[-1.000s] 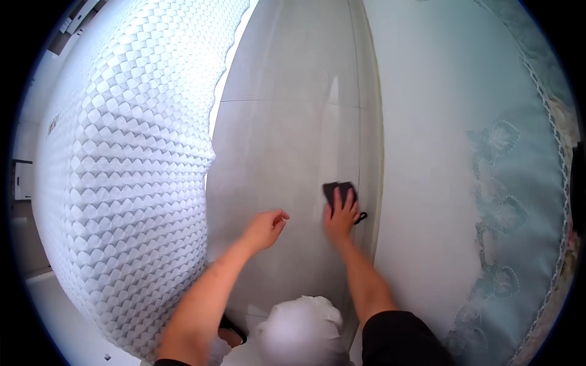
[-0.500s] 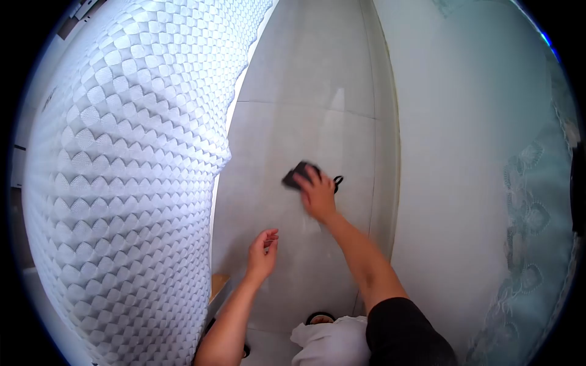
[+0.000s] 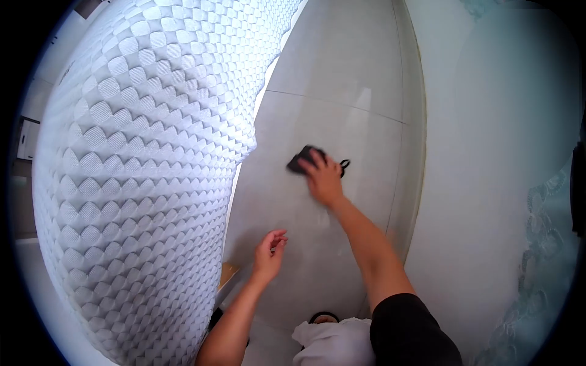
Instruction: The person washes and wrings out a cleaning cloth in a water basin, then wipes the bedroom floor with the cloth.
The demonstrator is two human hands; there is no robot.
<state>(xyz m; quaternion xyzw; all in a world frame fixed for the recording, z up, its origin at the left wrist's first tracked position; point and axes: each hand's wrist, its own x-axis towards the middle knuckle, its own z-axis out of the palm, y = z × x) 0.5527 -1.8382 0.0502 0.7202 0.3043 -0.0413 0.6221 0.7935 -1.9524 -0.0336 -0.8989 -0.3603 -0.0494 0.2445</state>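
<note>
My right hand [image 3: 325,180] is pressed down on a dark, flat, cloth-like thing [image 3: 300,161] on the grey tiled floor [image 3: 329,73]. The thing is blurred, and my palm hides its middle. A small black loop [image 3: 345,165] sticks out to the right of my fingers. Lower and to the left, my left hand [image 3: 268,256] hovers with loosely bent fingers and a gap at the thumb. I see nothing held in it. Its height above the floor is hard to judge.
White, scale-patterned quilted bedding [image 3: 146,183] hangs along the left side. A pale wall [image 3: 464,152] borders the floor on the right, beside lace-edged bluish-green fabric [image 3: 543,262]. A wooden piece [image 3: 228,274] shows under the bedding; white clothing [image 3: 336,343] is at the bottom.
The view has shifted, so the bedding and wall sit further right. Against the floor tiles, my right hand and the dark thing have slid left. My left hand stays nearly in place.
</note>
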